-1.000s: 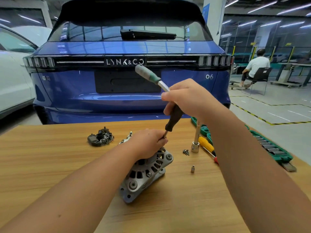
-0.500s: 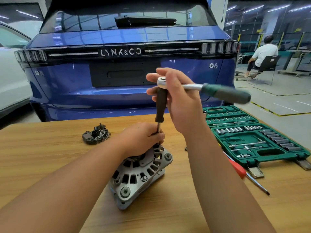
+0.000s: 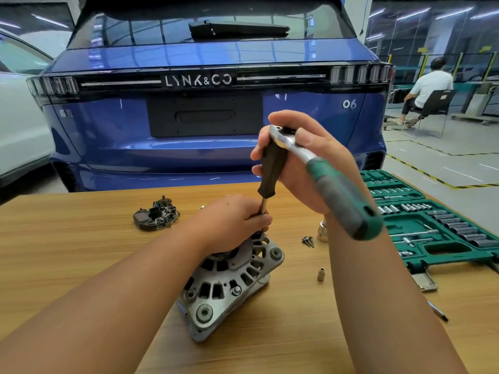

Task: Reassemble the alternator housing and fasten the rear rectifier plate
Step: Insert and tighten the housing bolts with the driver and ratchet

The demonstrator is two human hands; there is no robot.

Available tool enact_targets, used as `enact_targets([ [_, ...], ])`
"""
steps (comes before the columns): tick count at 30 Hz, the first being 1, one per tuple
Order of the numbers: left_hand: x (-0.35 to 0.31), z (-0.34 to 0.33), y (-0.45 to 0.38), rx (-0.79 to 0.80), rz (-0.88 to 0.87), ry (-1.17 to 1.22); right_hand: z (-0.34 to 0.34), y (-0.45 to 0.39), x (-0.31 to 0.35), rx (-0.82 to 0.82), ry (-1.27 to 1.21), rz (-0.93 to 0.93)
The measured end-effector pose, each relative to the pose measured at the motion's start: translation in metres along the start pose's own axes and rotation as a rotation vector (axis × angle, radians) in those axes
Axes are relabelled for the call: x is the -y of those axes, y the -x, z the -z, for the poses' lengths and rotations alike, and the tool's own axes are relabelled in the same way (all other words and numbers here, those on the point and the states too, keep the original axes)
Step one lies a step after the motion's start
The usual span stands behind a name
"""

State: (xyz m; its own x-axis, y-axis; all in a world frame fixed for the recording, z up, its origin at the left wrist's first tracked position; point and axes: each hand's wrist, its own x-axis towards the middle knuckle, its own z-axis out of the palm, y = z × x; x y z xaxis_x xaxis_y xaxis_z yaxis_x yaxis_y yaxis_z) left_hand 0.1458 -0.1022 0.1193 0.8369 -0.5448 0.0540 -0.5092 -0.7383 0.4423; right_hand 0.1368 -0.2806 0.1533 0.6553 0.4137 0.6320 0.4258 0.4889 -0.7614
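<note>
My right hand (image 3: 299, 168) is clenched around the top of a dark-handled driver (image 3: 272, 171) where the chrome head of a green-and-grey-handled ratchet (image 3: 334, 190) sits on it, thumb pressed over the ratchet head; the ratchet's grip slants down toward me and to the right; my left hand (image 3: 232, 222) is curled round the driver's thin metal shaft just above the grey cast-aluminium alternator housing (image 3: 229, 282), pinching it close to where it meets the casting; I cannot see the tip itself, since my fingers cover it; the housing lies tilted on the light wooden table (image 3: 81, 252), near the middle, its vented face turned up toward me; the black rear rectifier plate (image 3: 155, 218) rests apart on the table to the left, beyond my left forearm; a few small dark screws (image 3: 308, 241) lie just right of the housing, with a small silver socket (image 3: 320, 274) nearer me; an open green socket-set case (image 3: 437, 225) sits at the table's right edge; behind the table stands a blue car (image 3: 205, 109).
</note>
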Motion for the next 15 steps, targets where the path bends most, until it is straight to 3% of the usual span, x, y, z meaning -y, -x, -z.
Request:
enact_targets([
  [6, -0.001, -0.001, 0.000, 0.016, -0.001, -0.009, -0.007, -0.001, 0.000, -0.291, 0.180, 0.083],
  [13, -0.002, -0.001, 0.001, 0.029, -0.001, -0.033, -0.029, -0.007, 0.004, -0.612, 0.751, 0.226],
  [15, -0.002, -0.002, 0.000, 0.028, 0.009, -0.038, -0.035, -0.009, 0.005, -0.707, 0.710, 0.168],
])
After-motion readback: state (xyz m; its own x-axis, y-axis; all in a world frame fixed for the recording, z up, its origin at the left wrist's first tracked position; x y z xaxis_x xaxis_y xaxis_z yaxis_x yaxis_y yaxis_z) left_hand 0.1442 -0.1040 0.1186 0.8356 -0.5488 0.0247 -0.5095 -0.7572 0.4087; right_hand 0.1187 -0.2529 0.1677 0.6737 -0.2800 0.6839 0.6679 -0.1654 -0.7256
